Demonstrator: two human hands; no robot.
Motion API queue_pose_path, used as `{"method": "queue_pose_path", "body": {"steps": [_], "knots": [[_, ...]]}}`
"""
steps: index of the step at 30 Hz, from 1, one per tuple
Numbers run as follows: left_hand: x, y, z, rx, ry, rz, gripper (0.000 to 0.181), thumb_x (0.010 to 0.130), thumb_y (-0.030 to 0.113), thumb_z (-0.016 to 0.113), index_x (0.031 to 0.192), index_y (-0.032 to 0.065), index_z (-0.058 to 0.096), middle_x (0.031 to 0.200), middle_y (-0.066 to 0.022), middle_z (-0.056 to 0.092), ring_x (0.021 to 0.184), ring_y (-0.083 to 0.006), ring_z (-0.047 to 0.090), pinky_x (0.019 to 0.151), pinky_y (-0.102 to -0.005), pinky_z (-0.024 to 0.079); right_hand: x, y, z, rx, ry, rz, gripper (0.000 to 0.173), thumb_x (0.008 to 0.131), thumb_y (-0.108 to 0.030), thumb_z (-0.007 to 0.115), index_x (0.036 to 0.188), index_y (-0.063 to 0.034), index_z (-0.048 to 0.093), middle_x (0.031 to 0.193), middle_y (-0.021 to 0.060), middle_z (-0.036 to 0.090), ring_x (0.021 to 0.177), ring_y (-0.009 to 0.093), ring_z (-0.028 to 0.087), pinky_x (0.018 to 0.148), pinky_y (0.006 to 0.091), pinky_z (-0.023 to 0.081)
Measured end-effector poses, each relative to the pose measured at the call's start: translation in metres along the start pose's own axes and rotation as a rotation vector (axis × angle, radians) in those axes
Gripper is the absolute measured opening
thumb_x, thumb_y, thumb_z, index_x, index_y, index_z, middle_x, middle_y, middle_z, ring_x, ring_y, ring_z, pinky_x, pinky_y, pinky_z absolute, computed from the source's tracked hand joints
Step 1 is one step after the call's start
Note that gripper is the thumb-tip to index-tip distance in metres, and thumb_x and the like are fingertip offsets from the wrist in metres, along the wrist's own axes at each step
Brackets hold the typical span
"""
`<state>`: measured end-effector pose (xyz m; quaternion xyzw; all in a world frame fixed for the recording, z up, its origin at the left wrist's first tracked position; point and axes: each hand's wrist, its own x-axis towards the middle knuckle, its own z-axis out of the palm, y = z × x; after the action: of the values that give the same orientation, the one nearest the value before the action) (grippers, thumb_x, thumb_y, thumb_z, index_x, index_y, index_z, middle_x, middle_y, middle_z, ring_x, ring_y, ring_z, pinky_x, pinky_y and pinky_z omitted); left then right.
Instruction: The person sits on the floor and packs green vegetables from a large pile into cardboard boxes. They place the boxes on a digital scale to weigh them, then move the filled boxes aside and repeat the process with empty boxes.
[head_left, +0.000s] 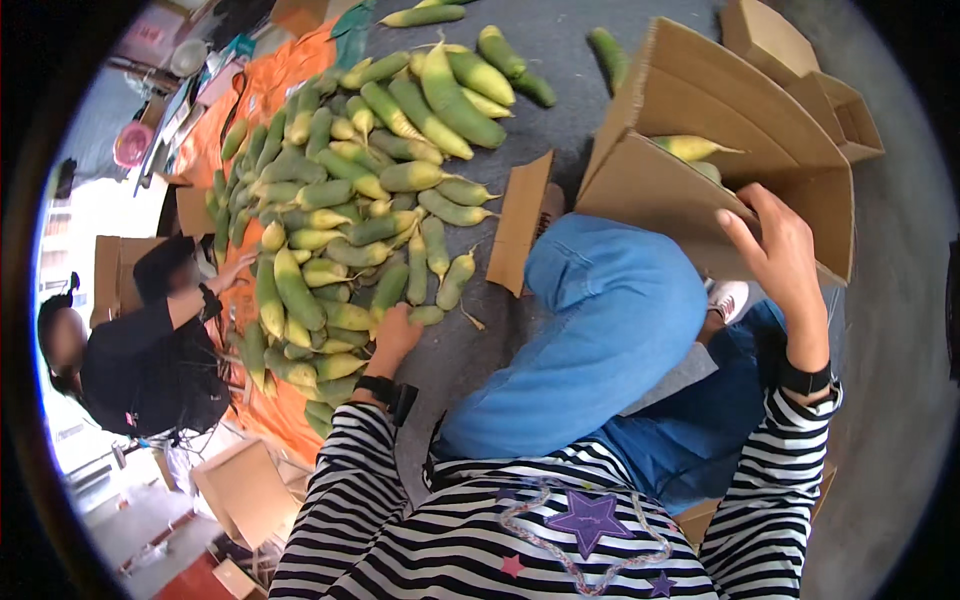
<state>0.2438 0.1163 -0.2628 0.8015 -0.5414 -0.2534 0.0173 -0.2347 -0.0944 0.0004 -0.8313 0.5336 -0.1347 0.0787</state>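
Note:
A large heap of green radishes with pale yellow-green tips (345, 202) lies before me on the left. My left hand (397, 334) is at its near edge, fingers curled against the lower end of a green radish (391, 288); the fingertips are hidden. A smaller radish (426, 315) lies right beside that hand. On the right, a cardboard box (652, 180) stands open beside my knee. My right hand (780, 236) straddles its near wall, thumb outside and fingers over the rim. Inside the box a radish (686, 146) shows, and another is partly hidden.
A torn cardboard strip (519, 225) lies by my foot. Orange sheeting (289, 67) runs under and behind the heap. Another person (150, 360) reaches in from the far side. More cardboard boxes (772, 41) stand beyond mine. Loose radishes (609, 58) lie on the dark floor covering.

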Motion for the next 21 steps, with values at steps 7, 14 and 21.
{"method": "queue_pose_path", "body": {"steps": [7,14,21], "knots": [[0.049,-0.01,-0.039,0.158,0.447,-0.004,0.036,0.075,0.012,0.067,0.106,0.0013,0.054,0.105,-0.0195,0.055,0.103,-0.0383,0.051,0.086,-0.0462,0.045,0.007,-0.005,0.001,-0.025,-0.051,0.062,0.034,0.089,-0.036,0.062,0.093,-0.0017,0.058,0.085,0.0206,0.063,0.079,0.04,0.062,0.068,0.0441,0.048],[0.14,-0.028,-0.059,0.503,0.494,0.217,0.031,0.079,0.009,0.06,0.109,0.0043,0.054,0.113,-0.0148,0.055,0.111,-0.0341,0.051,0.089,-0.0444,0.045,0.01,-0.01,0.003,-0.042,-0.036,0.044,0.031,0.086,-0.033,0.066,0.092,-0.0028,0.059,0.083,0.0169,0.064,0.078,0.037,0.063,0.069,0.0425,0.049],[0.175,-0.025,-0.061,0.704,0.076,-0.098,0.024,0.087,0.009,0.056,0.111,0.0075,0.057,0.116,-0.0115,0.056,0.117,-0.0304,0.05,0.088,-0.0457,0.047,0.011,-0.008,0.004,-0.029,-0.067,0.053,0.031,0.085,-0.032,0.067,0.091,-0.0025,0.06,0.083,0.0162,0.064,0.077,0.036,0.063,0.068,0.0426,0.048]]}}
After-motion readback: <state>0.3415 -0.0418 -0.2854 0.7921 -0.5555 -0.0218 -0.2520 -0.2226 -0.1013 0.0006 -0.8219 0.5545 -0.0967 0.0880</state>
